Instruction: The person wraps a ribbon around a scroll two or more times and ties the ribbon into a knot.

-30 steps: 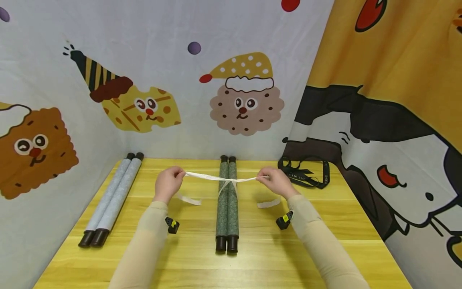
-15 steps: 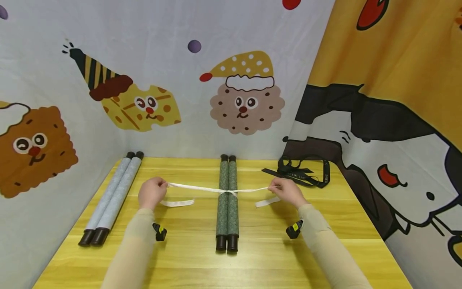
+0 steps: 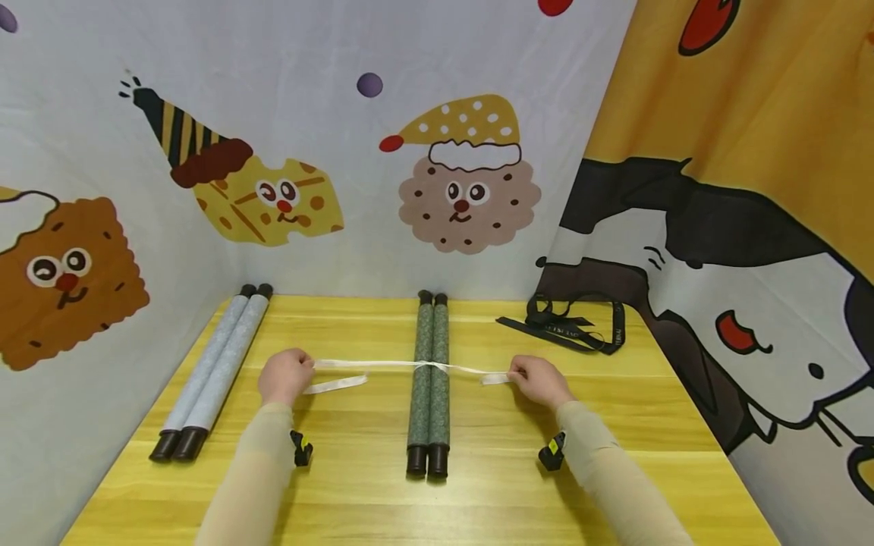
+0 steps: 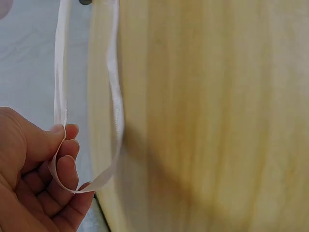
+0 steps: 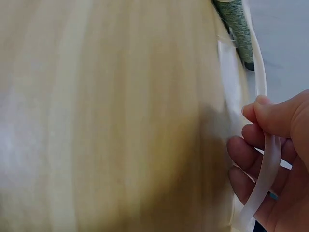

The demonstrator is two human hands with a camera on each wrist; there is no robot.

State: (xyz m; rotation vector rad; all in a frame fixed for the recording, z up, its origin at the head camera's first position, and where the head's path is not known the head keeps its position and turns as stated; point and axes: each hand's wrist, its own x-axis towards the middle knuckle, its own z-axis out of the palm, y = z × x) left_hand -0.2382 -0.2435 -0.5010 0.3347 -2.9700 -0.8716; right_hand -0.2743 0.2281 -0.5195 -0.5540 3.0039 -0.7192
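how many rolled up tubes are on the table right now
4, in two pairs: two green tubes side by side at the table's middle, with the white ribbon across them, and two pale blue tubes along the left edge. None seem hidden.

Left hand (image 4: pixel 34 179), fingers curled in a grip on white ribbon (image 4: pixel 115 92), above yellow tabletop (image 4: pixel 217 121).

A thin white ribbon (image 3: pixel 382 365) stretches taut crosswise over two green patterned rolls (image 3: pixel 430 379) lying side by side lengthwise on the table, knotted at their middle.
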